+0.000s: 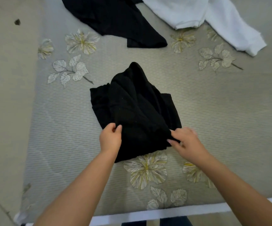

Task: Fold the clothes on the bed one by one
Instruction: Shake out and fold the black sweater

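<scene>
Item: black garment [135,108], half-folded, bunched, near-centre of the bed [213,111].
Left hand [110,139]: pinches its near-left edge.
Right hand [187,142]: pinches its near-right edge.
Handling: likely light, soft and limp; best held at corners or hems.
Awaiting: second black garment [115,20] far; white garment [205,18] far right.

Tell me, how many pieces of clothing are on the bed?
3. One black garment lies in the middle, held by both hands. Another black garment lies at the top, and a white garment at the top right, both partly cut off.
</scene>
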`<state>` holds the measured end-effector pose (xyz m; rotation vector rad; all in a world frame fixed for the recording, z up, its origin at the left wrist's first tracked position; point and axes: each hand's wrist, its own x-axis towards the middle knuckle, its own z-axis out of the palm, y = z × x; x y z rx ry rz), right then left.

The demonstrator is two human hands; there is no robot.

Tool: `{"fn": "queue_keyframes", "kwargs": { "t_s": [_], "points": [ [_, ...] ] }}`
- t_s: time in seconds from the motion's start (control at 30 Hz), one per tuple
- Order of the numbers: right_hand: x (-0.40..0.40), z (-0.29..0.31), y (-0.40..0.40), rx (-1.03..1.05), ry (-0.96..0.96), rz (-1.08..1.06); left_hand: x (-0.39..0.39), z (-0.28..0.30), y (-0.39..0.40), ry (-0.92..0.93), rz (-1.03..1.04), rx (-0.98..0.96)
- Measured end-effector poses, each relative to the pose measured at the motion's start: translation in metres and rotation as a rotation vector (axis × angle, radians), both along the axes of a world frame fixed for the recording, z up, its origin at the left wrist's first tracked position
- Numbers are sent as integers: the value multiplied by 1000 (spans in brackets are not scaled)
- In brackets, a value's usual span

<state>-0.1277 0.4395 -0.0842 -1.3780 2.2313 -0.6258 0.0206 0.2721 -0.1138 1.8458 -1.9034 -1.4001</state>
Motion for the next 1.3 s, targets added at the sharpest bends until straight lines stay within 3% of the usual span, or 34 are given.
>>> {"fn": "queue_keyframes", "kwargs": {
  "t_s": [0.1, 0.23, 0.33, 0.4, 0.5, 0.57, 0.63, 0.7, 0.8, 0.9, 1.03, 1.1, 1.2, 1.3],
  "points": [
    [-3, 12, 24, 60, 54, -119, 45, 1, -4, 108, 114, -45],
    [21, 7, 47, 226, 91, -148, 127, -17, 8, -78, 156, 2],
    [48, -9, 66, 597, 96, -186, 178, -35, 32, -327, 169, 215],
    [58, -17, 74, 880, 53, -92, 196, -39, 48, -464, 82, 322],
    [54, -20, 72, 1097, -174, 89, 192, -32, 49, -478, -78, 232],
    [39, -18, 60, 1049, -232, 50, 177, -24, 36, -387, -87, 95],
    [22, -14, 38, 811, -146, -228, 156, -18, 19, -307, -78, 29],
    [13, -10, 10, 552, -60, -468, 136, -17, 5, -306, -52, 83],
    [22, -5, -30, 345, -94, -456, 114, -14, -1, -223, 25, 181],
    [43, 1, -58, 207, -172, -438, 101, -3, 15, -14, -164, 115],
    [73, -3, -73, 386, -266, -324, 110, 10, 38, 125, -512, 72],
    [86, -9, -72, 390, -423, -294, 121, 10, 40, 116, -594, 92],
    [94, -7, -64, 312, -749, -453, 128, 10, 38, 91, -610, 121],
    [92, -3, -54, 273, -760, -535, 124, 12, 42, 61, -691, 86]
  ]
}}
